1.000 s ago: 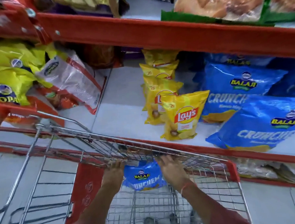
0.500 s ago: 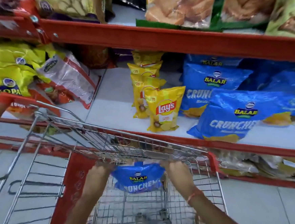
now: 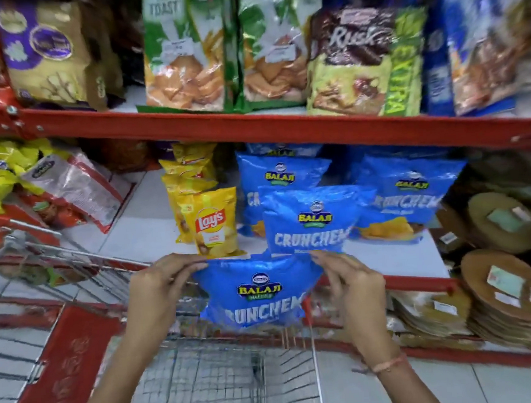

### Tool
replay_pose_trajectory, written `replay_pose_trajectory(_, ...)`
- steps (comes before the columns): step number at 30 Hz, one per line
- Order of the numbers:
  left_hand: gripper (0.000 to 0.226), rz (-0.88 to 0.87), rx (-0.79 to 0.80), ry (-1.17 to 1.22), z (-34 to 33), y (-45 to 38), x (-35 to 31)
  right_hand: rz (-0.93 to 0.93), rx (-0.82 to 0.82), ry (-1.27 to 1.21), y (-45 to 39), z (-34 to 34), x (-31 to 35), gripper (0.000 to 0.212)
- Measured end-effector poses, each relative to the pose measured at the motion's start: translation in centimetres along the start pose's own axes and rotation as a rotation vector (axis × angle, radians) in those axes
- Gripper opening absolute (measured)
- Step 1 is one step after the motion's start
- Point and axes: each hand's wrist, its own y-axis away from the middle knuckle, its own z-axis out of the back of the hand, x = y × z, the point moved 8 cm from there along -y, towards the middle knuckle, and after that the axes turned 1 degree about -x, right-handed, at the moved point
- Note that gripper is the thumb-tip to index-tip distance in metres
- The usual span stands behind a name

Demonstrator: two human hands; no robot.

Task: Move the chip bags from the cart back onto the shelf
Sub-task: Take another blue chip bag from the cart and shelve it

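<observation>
A blue Balaji Crunchem chip bag (image 3: 258,292) hangs above the wire cart (image 3: 208,380), held by its top corners. My left hand (image 3: 160,292) pinches the left corner and my right hand (image 3: 350,283) pinches the right corner. The bag is level with the front edge of the white middle shelf (image 3: 396,259), just in front of it. On that shelf stand more blue Crunchem bags (image 3: 307,220) and a row of yellow Lay's bags (image 3: 212,224).
Red shelf rails run across, one above (image 3: 252,132) and one below the chips. Toast and rusk packs (image 3: 182,49) fill the upper shelf. Yellow and white snack bags (image 3: 66,188) lie at left; round brown papad stacks (image 3: 512,290) sit at right.
Both hands have lifted the blue bag up out of the cart basket to shelf-edge height. The view has tilted upward, showing the upper shelf.
</observation>
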Motion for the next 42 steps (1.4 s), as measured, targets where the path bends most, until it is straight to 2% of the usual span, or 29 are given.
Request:
replay_pose_trajectory(8, 0.009, -0.156, -0.013, 0.148, -6.0, -4.5, -12.0, 0.02, -0.232, 0.12, -3.6, 11.9, -6.4, 0.032)
replay_pose_trajectory(17, 0.005, -0.233, 0.047, 0.175, -15.9, -10.8, -21.4, -0.029, -0.398, 0.158, -9.2, 20.2, -15.7, 0.03)
replay_pose_trajectory(20, 0.007, -0.233, 0.106, 0.151, -19.3, -12.7, -22.7, -0.067, -0.382, 0.262, -10.2, 20.7, -19.0, 0.028)
replay_pose_trajectory(24, 0.016, -0.183, 0.294, 0.023, -24.1, -13.9, -22.9, -0.157, -0.308, 0.318, -10.5, 19.5, -22.6, 0.021)
replay_pose_trajectory(28, 0.022, -0.185, 0.437, -0.101, -26.1, -13.8, -22.3, -0.268, -0.124, 0.367, -11.1, 17.3, -24.0, 0.017)
replay_pose_trajectory(31, 0.029, -0.226, 0.431, -0.019, -24.4, -13.8, -21.5, -0.289, -0.058, 0.397, -11.3, 15.6, -22.9, 0.026)
replay_pose_trajectory(34, 0.033, -0.267, 0.292, 0.044, -20.0, -13.7, -18.7, -0.171, -0.088, 0.402, -12.0, 13.0, -18.7, 0.028)
replay_pose_trajectory(38, 0.032, -0.249, 0.111, 0.017, -13.2, -13.1, -11.1, 0.052, -0.107, 0.25, -13.2, 6.9, -9.4, 0.025)
replay_pose_trajectory(42, 0.036, -0.144, 0.009, -0.088, -6.8, -12.9, -2.4, 0.203, 0.007, 0.149, -14.3, -1.0, -1.0, 0.027)
